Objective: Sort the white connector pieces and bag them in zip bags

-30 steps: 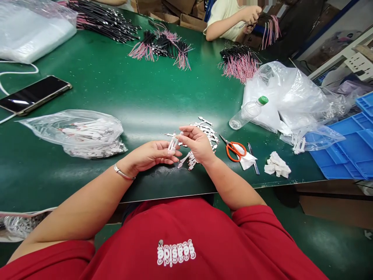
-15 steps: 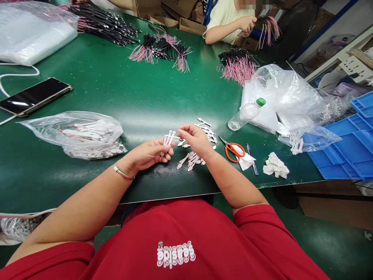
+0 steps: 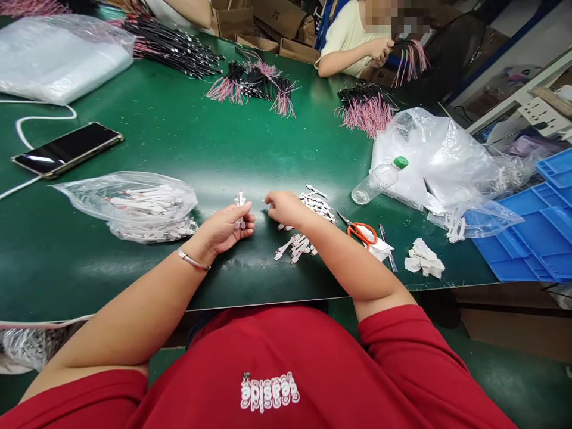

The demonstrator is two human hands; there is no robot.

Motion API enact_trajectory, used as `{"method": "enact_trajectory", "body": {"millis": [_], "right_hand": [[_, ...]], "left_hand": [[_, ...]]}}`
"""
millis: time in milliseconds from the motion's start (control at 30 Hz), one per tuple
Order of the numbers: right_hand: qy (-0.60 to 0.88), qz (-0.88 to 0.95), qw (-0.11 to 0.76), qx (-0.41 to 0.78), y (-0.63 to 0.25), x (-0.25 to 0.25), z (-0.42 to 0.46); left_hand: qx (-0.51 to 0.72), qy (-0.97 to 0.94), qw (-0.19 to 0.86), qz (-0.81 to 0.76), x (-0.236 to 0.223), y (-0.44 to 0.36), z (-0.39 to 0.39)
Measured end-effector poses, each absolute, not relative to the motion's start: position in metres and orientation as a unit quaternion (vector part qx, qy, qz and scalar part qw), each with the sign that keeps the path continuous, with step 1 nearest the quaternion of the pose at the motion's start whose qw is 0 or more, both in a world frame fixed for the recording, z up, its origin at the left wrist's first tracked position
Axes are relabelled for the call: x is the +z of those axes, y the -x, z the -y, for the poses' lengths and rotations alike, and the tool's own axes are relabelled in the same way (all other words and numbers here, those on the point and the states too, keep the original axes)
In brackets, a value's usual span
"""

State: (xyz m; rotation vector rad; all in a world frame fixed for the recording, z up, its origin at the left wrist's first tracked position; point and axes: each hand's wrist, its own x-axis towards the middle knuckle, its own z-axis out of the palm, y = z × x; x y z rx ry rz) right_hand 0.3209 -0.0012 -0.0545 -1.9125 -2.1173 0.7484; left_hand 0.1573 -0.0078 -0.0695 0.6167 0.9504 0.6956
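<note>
Green worktop [image 3: 179,131] seen from above, with cardboard boxes [image 3: 299,50] beyond its far edge; clock positions are read from your two hands, twelve pointing across the table. Your left hand [image 3: 227,229] is closed on a few short white cables [image 3: 241,198], pinched between thumb and fingers, their upper ends pointing toward twelve. Your right hand [image 3: 283,210] is raised just beside it, fingers curled toward the thumb; whether it grips anything you cannot tell. More white cables lie loose in a far pile [image 3: 320,205] and a near pile [image 3: 295,247], both close to your right hand, at about three and four o'clock. At nine o'clock rests a clear bag [image 3: 84,189] filled with similar white pieces; past it, toward ten, lies a phone [image 3: 67,150]. Scissors [image 3: 356,226] with orange handles sit at three, a bottle [image 3: 375,182] with a green cap between two and three. Black cables [image 3: 257,83] with pink ends lie at twelve, and a co-worker [image 3: 343,33] holds similar ones at one.
</note>
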Motion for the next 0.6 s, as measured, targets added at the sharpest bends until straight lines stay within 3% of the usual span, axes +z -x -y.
{"method": "enact_trajectory", "body": {"millis": [100, 200, 600], "right_hand": [[0.607, 0.560, 0.328, 0.459, -0.334, -0.060, 0.013], [0.531, 0.439, 0.441, 0.575, -0.338, -0.067, 0.032], [0.471, 0.461, 0.486, 0.574, -0.347, -0.070, 0.055]], "left_hand": [[0.313, -0.284, 0.788, -0.448, -0.070, -0.159, 0.011], [0.274, -0.304, 0.821, -0.397, -0.070, -0.161, 0.018], [0.199, -0.378, 0.830, -0.360, -0.068, -0.162, 0.026]]}}
